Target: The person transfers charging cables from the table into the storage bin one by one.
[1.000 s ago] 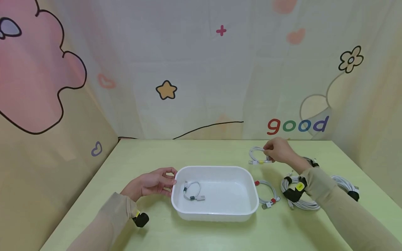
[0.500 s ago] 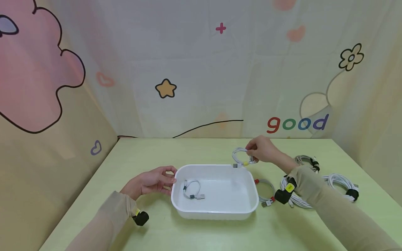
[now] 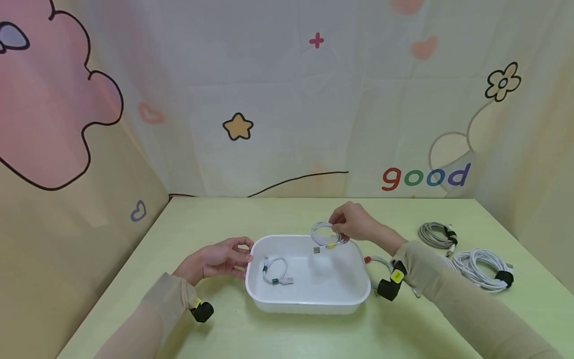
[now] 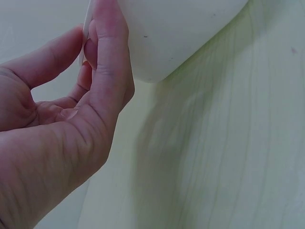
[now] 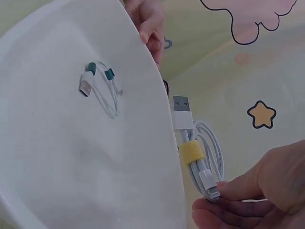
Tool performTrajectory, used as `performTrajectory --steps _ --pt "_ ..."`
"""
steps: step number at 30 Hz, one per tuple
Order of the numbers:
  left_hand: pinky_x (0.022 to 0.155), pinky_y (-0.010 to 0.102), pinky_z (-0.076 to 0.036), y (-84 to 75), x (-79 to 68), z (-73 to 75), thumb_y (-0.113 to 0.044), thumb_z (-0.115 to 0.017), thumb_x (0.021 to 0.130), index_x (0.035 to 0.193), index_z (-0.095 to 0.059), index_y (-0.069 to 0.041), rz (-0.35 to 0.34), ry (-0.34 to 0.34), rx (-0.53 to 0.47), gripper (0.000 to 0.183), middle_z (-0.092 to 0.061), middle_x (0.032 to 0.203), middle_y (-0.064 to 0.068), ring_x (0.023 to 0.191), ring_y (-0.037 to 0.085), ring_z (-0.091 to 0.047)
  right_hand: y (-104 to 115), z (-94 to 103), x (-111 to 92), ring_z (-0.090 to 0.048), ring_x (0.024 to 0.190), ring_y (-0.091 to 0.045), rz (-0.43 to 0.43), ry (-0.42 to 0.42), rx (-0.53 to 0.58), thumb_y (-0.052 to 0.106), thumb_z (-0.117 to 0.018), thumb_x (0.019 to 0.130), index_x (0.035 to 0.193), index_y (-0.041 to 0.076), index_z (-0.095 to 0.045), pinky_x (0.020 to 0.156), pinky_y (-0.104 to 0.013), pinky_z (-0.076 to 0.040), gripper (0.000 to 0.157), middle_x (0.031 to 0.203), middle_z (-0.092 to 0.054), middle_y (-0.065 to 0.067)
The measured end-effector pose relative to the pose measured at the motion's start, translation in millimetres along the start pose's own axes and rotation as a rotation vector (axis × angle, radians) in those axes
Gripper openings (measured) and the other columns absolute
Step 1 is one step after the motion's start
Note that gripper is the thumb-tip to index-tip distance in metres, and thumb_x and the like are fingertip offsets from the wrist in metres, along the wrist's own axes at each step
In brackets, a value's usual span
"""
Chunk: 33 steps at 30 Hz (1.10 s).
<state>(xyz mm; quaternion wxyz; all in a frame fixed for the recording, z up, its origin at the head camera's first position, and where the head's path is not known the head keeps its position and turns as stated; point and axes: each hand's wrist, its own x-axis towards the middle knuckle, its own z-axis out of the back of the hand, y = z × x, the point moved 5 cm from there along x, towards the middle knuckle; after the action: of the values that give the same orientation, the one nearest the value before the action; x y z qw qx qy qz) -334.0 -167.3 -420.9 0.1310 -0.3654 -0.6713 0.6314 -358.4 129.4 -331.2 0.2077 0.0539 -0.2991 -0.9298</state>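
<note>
My right hand (image 3: 354, 221) pinches a coiled white USB cable (image 3: 322, 233) over the back right rim of a white plastic tub (image 3: 309, 308). A yellow strap (image 5: 192, 152) binds this coil, and its USB plug (image 5: 181, 112) points away from my fingers in the right wrist view. At the tub's left end, my left hand (image 3: 219, 260) grips the rim between thumb and fingers, as the left wrist view shows close up. Inside the tub, toward the left, lies a small white cable (image 3: 275, 271) with dark green straps.
Right of the tub, a cable with red ties (image 3: 378, 261) is partly hidden by my right wrist. Farther right lie a grey coiled cable (image 3: 435, 234) and a large white coil (image 3: 482, 269) with black straps. A printed curtain (image 3: 287, 99) hangs behind the table (image 3: 233, 334).
My right hand has carried the yellow-strapped cable leftward, from above the table at the back right to over the tub's rim. The left hand and the tub stay in place.
</note>
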Motion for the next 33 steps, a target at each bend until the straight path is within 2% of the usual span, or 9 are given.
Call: performTrajectory --steps 16,24,29,33 --pt "0.072 0.032 -0.06 -1.0 0.7 -0.6 -0.001 -0.053 0.096 0.109 -0.045 -0.009 -0.007 0.005 0.004 0.017 -0.063 0.093 0.002 0.08 0.014 -0.064 18.8 -25.7 4.9 -0.058 0.057 -0.015 -0.004 0.058 0.043 -0.001 -0.062 0.09 0.102 -0.004 -0.064 0.054 -0.022 -0.055 0.012 0.094 -0.07 -0.02" --pt "0.073 0.033 -0.06 -0.7 0.8 -1.5 -0.001 -0.054 0.095 0.109 -0.045 -0.009 -0.007 0.014 -0.001 0.018 -0.063 0.094 0.003 0.081 0.014 -0.064 23.1 -37.6 8.0 -0.06 0.057 -0.016 0.021 0.094 0.053 -0.002 -0.062 0.09 0.099 -0.005 -0.063 0.056 -0.027 -0.057 0.01 0.088 -0.069 -0.018" --pt "0.073 0.033 -0.06 -0.4 1.3 -0.9 -0.001 -0.054 0.095 0.109 -0.044 -0.008 -0.01 0.014 -0.002 0.018 -0.063 0.094 0.003 0.081 0.014 -0.064 26.6 -36.8 5.3 -0.064 0.062 -0.019 0.026 0.127 0.04 0.003 -0.064 0.09 0.102 -0.005 -0.064 0.06 -0.028 -0.058 0.014 0.09 -0.07 -0.019" --pt "0.073 0.033 -0.06 -0.5 0.8 -1.2 -0.001 -0.054 0.095 0.109 -0.044 -0.008 -0.004 0.008 -0.003 0.018 -0.063 0.094 0.003 0.081 0.014 -0.064 23.5 -26.8 0.7 -0.064 0.064 -0.018 0.065 0.104 0.011 0.007 -0.062 0.092 0.102 -0.004 -0.066 0.059 -0.026 -0.056 0.015 0.09 -0.07 -0.018"
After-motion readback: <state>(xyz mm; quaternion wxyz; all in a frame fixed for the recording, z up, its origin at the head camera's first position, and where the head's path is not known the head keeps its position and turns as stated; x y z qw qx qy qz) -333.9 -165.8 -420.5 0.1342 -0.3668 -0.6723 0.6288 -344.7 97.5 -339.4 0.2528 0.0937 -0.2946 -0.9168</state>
